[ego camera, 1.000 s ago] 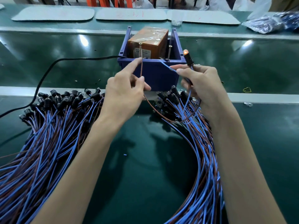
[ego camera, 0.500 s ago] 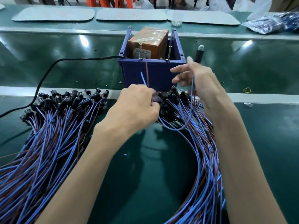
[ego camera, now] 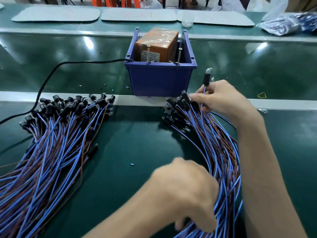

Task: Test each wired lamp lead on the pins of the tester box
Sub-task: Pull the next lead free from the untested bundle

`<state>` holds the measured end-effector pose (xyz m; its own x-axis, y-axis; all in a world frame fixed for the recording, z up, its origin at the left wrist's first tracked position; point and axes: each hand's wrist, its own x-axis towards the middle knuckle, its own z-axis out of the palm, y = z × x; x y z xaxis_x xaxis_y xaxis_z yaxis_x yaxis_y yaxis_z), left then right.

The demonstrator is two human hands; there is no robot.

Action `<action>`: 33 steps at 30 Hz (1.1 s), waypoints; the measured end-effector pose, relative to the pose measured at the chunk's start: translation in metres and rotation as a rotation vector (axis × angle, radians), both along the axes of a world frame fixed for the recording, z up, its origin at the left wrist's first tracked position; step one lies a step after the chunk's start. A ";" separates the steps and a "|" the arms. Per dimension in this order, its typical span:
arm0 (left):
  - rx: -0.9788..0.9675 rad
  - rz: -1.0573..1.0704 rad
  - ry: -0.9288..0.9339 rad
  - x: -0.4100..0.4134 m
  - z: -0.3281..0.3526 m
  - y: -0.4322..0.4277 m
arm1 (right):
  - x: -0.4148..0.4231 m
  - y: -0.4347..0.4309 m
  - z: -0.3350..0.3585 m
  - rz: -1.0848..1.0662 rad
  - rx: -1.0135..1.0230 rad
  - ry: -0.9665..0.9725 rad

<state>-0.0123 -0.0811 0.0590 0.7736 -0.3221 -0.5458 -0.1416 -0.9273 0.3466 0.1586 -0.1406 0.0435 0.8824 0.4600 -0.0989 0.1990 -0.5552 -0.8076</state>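
The tester box, orange-brown and wrapped in tape, sits inside a blue bin; two upright screw pins stand at the bin's front rim. My right hand pinches the blue wire of one lamp lead, its black holder and unlit bulb pointing up, to the right of the bin. My left hand, blurred, reaches into the wires of the right bundle near the bottom; its fingers curl among them. A second bundle of blue and brown leads lies at the left.
A black power cable runs from the bin leftwards off the table. Grey mats and a plastic bag lie on the far bench. A yellow rubber band lies at the right. Small wire scraps dot the green belt.
The lamp was lit on the pins, then went dark as both hands pulled away. My left hand has dropped down to the wires' far ends; my right hand lowered the lamp beside the bin.
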 end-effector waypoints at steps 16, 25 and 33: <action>-0.016 -0.082 -0.013 0.011 -0.004 0.004 | -0.007 -0.006 0.005 0.189 -0.401 -0.088; 0.467 1.148 -0.492 0.017 0.013 0.171 | -0.008 -0.007 0.011 0.196 -0.433 -0.105; 0.358 1.204 -0.319 0.009 -0.003 0.197 | -0.012 -0.005 0.018 0.153 -0.367 -0.128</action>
